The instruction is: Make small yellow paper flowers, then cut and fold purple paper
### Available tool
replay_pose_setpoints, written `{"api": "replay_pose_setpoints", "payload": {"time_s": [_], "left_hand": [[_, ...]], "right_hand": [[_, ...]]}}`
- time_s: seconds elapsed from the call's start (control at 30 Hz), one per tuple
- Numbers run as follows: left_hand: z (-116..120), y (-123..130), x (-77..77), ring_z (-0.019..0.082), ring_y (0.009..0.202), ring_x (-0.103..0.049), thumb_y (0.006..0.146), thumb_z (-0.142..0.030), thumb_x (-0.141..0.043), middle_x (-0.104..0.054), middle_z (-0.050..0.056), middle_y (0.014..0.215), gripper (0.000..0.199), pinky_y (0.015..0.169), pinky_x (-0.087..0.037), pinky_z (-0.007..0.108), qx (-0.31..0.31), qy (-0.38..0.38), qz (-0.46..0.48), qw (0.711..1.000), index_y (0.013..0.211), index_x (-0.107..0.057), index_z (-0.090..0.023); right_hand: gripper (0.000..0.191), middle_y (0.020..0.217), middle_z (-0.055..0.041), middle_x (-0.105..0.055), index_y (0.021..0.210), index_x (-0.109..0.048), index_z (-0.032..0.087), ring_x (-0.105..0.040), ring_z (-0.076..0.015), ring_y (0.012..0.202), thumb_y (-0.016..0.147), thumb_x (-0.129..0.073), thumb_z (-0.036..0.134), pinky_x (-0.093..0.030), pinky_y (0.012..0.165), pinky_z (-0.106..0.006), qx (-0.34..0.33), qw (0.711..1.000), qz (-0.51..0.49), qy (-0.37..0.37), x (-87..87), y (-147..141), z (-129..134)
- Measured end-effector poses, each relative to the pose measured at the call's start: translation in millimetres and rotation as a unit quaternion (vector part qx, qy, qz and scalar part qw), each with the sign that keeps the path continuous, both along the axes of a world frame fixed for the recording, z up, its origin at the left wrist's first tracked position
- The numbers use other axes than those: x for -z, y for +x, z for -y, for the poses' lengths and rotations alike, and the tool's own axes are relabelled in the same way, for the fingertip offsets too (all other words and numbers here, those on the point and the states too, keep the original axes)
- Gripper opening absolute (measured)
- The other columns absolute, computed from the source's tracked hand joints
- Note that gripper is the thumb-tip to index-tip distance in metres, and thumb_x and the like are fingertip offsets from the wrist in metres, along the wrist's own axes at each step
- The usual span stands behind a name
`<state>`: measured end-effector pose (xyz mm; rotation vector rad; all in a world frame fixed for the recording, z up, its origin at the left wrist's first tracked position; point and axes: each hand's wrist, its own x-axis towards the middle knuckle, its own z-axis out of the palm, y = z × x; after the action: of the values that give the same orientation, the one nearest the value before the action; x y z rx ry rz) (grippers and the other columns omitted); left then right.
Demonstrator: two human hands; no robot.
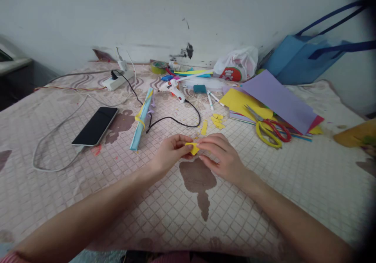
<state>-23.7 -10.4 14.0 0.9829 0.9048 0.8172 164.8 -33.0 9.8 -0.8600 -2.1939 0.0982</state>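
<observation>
A small yellow paper piece is held between my two hands, just above the patterned tablecloth. My left hand pinches its left side between thumb and fingers. From the right, the fingertips of my right hand close on its upper edge. Several cut yellow pieces lie just beyond my hands. Left of them rests a light blue folded paper strip with a yellow curl around it. A white glue gun with a black cord lies farther back.
At the left lies a phone on a white cable, near a power strip. Red and yellow scissors rest by purple and yellow paper sheets. A plastic bag and a blue bag stand against the wall.
</observation>
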Motion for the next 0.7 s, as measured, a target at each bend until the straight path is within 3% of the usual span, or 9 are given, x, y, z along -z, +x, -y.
{"api": "replay_pose_setpoints", "payload": {"time_s": [0.33,0.5,0.7], "left_hand": [[-6.5,2.8,18.7,0.011,0.066,-0.064,0.076,-0.026,-0.070,-0.066,0.006,0.079,0.023,0.065,-0.053,0.023,-0.007,-0.028,0.035,0.999,0.090,-0.059,-0.010],[-7.6,2.7,20.2,0.012,0.063,-0.064,0.085,-0.039,-0.058,-0.065,0.006,0.073,0.030,0.064,-0.053,0.024,-0.006,-0.043,0.053,0.998,0.091,-0.060,-0.010],[-13.0,1.7,26.2,0.011,0.064,-0.064,0.067,-0.033,-0.078,-0.067,0.006,0.082,0.038,0.063,-0.053,0.023,0.001,-0.011,0.067,0.998,0.091,-0.058,-0.011]], "right_hand": [[0.025,0.105,-0.0079,-0.062,0.106,-0.056,0.020,-0.052,-0.0208,0.100,0.084,-0.055,0.008,-0.048,0.087,-0.040,0.001,0.999,0.015,-0.040,13.8,-3.0,-5.5],[0.027,0.105,-0.0070,-0.062,0.107,-0.056,0.021,-0.052,-0.0208,0.101,0.084,-0.053,0.007,-0.047,0.089,-0.041,-0.008,0.999,0.015,-0.048,15.6,-3.4,-5.9],[0.044,0.115,-0.0077,-0.059,0.122,-0.047,0.024,-0.051,-0.0225,0.110,0.082,-0.052,0.007,-0.045,0.095,-0.045,0.004,0.998,-0.007,-0.055,12.3,-1.0,-6.1]]}}
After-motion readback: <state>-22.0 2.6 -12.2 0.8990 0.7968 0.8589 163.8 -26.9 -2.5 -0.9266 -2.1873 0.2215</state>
